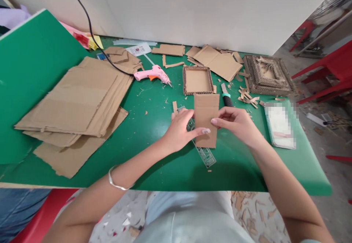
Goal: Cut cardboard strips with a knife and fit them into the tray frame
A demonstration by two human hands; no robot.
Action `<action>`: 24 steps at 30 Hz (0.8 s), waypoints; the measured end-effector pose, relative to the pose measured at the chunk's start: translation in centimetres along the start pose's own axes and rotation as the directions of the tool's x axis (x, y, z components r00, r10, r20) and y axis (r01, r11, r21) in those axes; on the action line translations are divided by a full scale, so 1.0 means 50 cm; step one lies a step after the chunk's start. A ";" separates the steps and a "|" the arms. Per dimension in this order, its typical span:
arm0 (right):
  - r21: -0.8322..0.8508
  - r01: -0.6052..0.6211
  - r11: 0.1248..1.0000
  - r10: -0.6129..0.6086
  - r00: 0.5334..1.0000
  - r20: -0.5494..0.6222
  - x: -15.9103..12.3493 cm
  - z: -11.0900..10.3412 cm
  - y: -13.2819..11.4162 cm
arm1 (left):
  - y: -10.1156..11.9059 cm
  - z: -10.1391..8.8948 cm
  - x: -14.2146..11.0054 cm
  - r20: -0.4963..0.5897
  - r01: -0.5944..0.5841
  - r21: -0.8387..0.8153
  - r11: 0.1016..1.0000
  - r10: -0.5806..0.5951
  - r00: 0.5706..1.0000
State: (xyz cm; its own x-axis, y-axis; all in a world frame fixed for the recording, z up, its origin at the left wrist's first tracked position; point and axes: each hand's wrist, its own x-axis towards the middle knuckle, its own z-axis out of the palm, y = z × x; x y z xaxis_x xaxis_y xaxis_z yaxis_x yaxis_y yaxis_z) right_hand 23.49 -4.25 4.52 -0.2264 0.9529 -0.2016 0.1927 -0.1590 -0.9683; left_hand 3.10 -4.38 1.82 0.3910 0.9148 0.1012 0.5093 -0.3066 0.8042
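Observation:
Between my hands is a small rectangular cardboard piece (206,112), raised a little over the green table. My left hand (181,129) grips its left side, thumb on the front face. At its right edge, my right hand (236,122) pinches it between thumb and fingers. Partly covered beneath lies a clear stencil ruler (206,158). A utility knife (227,96) with a black handle rests just behind my right hand. Beyond the cardboard piece stands a shallow square cardboard box (198,80) with corrugated walls.
A pink glue gun (155,75) with a black cord lies at the back. Stacked cardboard sheets (74,96) cover the left side. To the right are a stepped cardboard structure (269,74), cardboard scraps (247,97) and a phone (280,125) near the table's edge. A white wall (192,11) rises behind.

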 end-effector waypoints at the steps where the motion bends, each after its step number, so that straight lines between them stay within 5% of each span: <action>1: 0.022 0.003 1.000 -0.003 1.000 0.004 0.000 0.008 0.001 | 0.000 0.000 0.001 0.003 0.023 -0.055 0.998 -0.023 1.000; 4: 0.101 -0.003 0.995 -0.001 0.999 0.037 0.001 0.019 0.005 | -0.003 -0.001 0.003 0.060 0.089 -0.342 0.936 -0.073 0.996; 7: 0.191 -0.026 0.981 0.010 0.996 0.086 0.001 0.021 0.012 | -0.009 0.003 0.005 0.179 0.179 -0.602 0.778 -0.087 0.980; 11: 0.281 -0.045 0.959 0.004 0.989 0.145 0.006 0.022 0.026 | -0.016 0.009 0.007 0.282 0.273 -0.720 0.638 -0.091 0.955; 14: 0.251 -0.021 0.968 -0.009 0.993 0.118 0.011 0.016 0.029 | -0.016 0.006 0.008 0.241 0.235 -0.641 0.731 -0.099 0.965; 18: 0.157 0.071 0.985 -0.070 0.997 -0.010 0.013 0.006 0.021 | -0.004 -0.002 0.005 0.182 0.116 -0.325 0.939 -0.059 0.982; 21: 0.135 0.076 0.988 -0.076 0.997 -0.006 0.008 0.012 0.012 | 0.004 -0.008 0.003 0.100 0.042 -0.182 0.982 -0.024 0.995; 24: 0.140 0.038 0.989 -0.048 0.997 0.066 0.001 0.024 0.006 | 0.007 -0.014 0.003 -0.041 0.018 -0.239 0.971 -0.028 0.999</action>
State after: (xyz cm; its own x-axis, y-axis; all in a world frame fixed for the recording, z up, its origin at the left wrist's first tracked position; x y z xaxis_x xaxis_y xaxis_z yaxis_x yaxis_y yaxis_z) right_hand 22.41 -4.56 4.02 -0.2980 0.9403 -0.1644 0.0487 -0.1570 -0.9864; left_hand 2.78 -4.14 2.52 0.3451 0.9330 0.1021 0.3184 -0.2187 0.9224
